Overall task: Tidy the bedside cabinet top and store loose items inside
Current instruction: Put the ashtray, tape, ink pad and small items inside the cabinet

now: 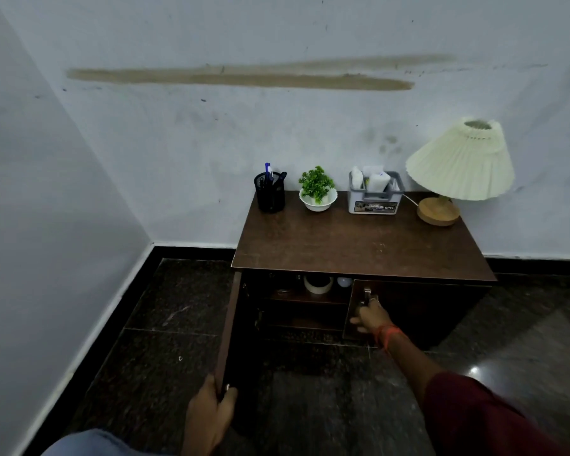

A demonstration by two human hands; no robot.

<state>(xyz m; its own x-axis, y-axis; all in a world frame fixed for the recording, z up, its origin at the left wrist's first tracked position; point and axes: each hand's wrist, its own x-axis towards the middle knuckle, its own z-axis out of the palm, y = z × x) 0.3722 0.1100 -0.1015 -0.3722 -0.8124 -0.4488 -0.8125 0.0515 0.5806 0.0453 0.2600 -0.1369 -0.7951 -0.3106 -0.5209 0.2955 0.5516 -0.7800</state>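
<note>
A dark brown bedside cabinet (359,245) stands against the wall. Along the back of its top sit a black mesh pen holder (270,194), a small green plant in a white bowl (317,190), a grey-and-white organiser box (374,195) and a pleated cream lamp (458,166). The left door (227,330) is swung wide open, and my left hand (209,419) grips its outer edge. My right hand (371,315) holds the metal handle of the right door (408,311), which stands nearly closed. Inside, on a shelf, lie a roll of tape (318,284) and a white round object (344,282).
The cabinet stands on a dark polished stone floor (165,324) near a room corner, with the side wall (46,225) to its left. A white cable (410,199) runs from the lamp behind the organiser box. My knee in blue fabric (96,444) shows at the bottom edge.
</note>
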